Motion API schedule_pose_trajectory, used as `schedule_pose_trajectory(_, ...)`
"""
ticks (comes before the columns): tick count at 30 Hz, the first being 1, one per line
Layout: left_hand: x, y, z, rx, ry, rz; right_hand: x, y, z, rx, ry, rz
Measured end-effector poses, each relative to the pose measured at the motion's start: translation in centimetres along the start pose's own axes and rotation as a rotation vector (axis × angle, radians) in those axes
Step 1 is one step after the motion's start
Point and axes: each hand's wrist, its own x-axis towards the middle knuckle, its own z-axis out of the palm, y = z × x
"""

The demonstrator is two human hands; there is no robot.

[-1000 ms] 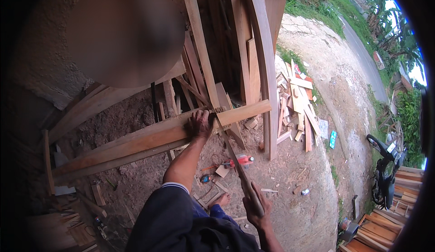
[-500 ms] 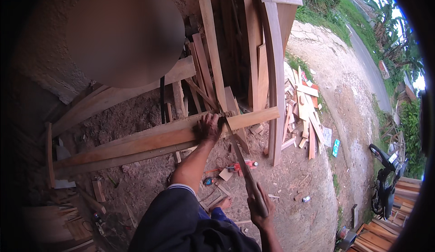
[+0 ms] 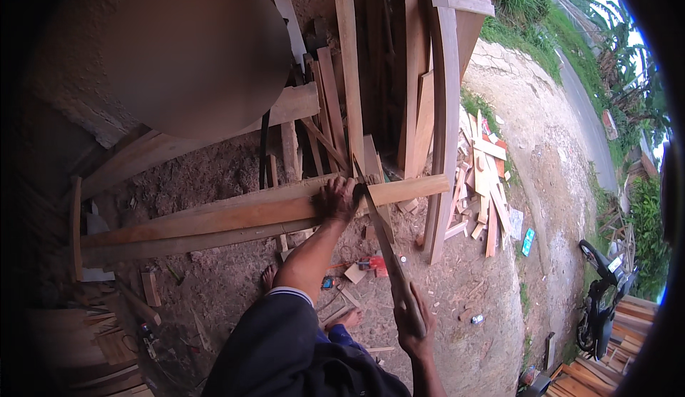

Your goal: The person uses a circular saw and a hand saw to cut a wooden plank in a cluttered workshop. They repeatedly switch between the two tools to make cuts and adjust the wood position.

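Note:
A long, pale wooden board [image 3: 214, 218] runs left to right in front of me, its right end sticking out past my left hand. My left hand [image 3: 338, 198] presses on the board with its fingers bent over it, right beside the cut line. In my right hand [image 3: 415, 325] is the handle of a handsaw [image 3: 385, 243]. The saw blade crosses the board just right of my left hand, and its narrow tip shows beyond the board's far edge. A second timber [image 3: 193, 244] lies under and along the near side of the board.
Planks [image 3: 346, 54] lean upright at the back. A curved timber [image 3: 446, 97] stands right of the board's end. Offcuts [image 3: 485, 183] are piled farther right. A red tool [image 3: 374, 265] lies on the ground near a bare foot [image 3: 346, 320]. A motorcycle [image 3: 599, 300] stands at far right.
The saw and my right hand have moved a little forward, so more of the blade's tip shows past the board. My left hand stays on the board. The view has shifted slightly.

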Motion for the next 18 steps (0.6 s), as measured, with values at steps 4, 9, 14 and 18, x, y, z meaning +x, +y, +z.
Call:
schedule_pose_trajectory(4, -0.1, -0.4, 0.7, 0.004, -0.014, 0.018, -4.7, -1.0, -2.1, -0.036, -0.038, 0.143)
schedule_pose_trajectory(9, -0.5, 0.0, 0.2, -0.004, -0.041, -0.010, 14.4, 2.9, 8.1, 0.253, 0.113, -0.238)
schedule_pose_trajectory(14, -0.1, -0.2, 0.4, -0.023, -0.092, -0.021, 4.7, 1.6, 3.6, 0.212, 0.040, 0.009)
schedule_pose_trajectory(18, -0.5, -0.1, 1.1, 0.006, 0.062, 0.007, -6.8, 0.1, -2.6, -0.092, -0.022, 0.014)
